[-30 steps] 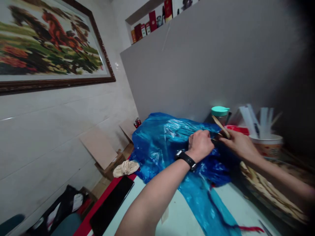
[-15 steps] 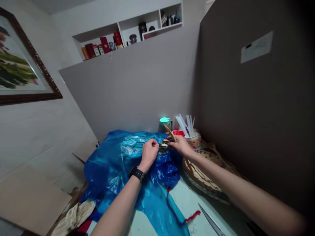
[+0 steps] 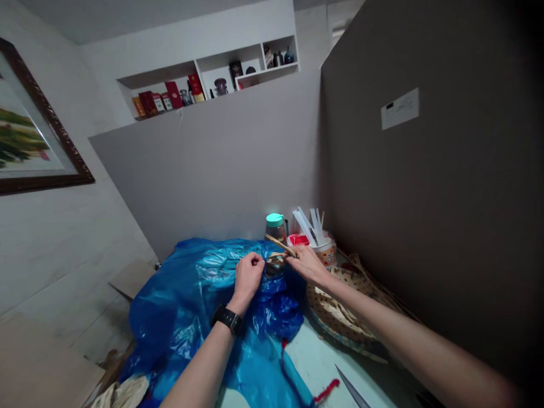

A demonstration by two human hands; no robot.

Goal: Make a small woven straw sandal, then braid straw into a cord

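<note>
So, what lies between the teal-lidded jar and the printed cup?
Head view: a red packet, just beyond the right hand, plus a slim dark upright beside the jar, perhaps its handle.

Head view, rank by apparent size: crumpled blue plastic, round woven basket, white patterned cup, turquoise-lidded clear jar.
Crumpled blue plastic
Round woven basket
White patterned cup and turquoise-lidded clear jar: too alike to rank

Dim light is cast overall; the blue plastic bag (image 3: pixel 170 306) is streaked with glare, the right-hand partition (image 3: pixel 425 204) deeply shadowed.
</note>
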